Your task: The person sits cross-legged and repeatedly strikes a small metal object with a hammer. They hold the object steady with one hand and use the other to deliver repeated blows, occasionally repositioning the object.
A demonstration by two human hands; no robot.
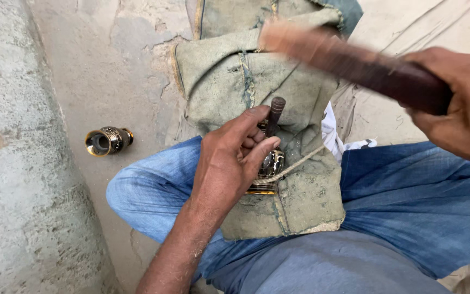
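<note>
Both your hands are closed: your left hand (229, 163) pinches a dark punch (274, 114) upright on a brass piece (269, 170) lying on the cloth (295, 179) over your lap; your right hand (458, 103) grips a raised, blurred mallet (349, 60).

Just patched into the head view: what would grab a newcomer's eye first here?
The blurred wooden mallet gripped by the right hand at upper right. Below it, the left hand holds a dark punch against a brass piece on the cloth-covered lap. Another brass vase lies on the floor, left.
</note>
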